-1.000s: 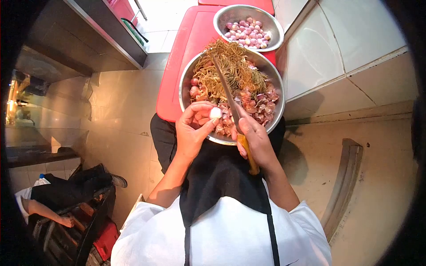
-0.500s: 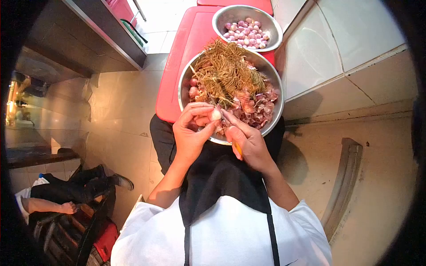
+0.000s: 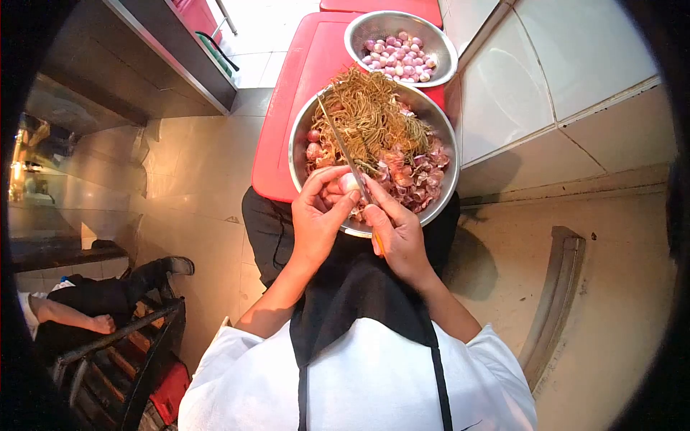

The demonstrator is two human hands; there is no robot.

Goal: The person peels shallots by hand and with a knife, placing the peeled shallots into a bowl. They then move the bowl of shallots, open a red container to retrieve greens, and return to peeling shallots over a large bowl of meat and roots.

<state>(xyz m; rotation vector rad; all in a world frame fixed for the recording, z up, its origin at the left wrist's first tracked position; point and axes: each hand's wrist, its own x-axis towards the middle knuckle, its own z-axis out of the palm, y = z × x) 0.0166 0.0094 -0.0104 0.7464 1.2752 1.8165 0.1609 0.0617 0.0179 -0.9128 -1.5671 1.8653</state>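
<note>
Between the fingertips of my left hand (image 3: 320, 208) is a pale, partly peeled shallot (image 3: 349, 184). My right hand (image 3: 397, 233) grips a knife (image 3: 338, 136) by its orange handle, the blade pointing up and to the left, right beside the shallot. Both hands are over the near rim of a large metal bowl (image 3: 453, 161). Inside it lie a heap of brown stringy roots (image 3: 370, 111), loose reddish skins (image 3: 417, 179) and some unpeeled shallots (image 3: 314, 150) at the left. Farther back, a smaller metal bowl (image 3: 357, 29) contains many peeled pinkish shallots (image 3: 402, 56).
The bowls stand on a red lid-like surface (image 3: 277, 154). A tiled wall (image 3: 510, 86) runs close on the right. At lower left, another person's bare arm (image 3: 72, 316) and dark trousers show beside a dark wooden chair (image 3: 122, 341). A dark cabinet (image 3: 165, 65) is at upper left.
The knife blade has swung into plain view, now angled up-left across the bowl. My right hand has shifted slightly down and left. The other person's leg and arm have moved.
</note>
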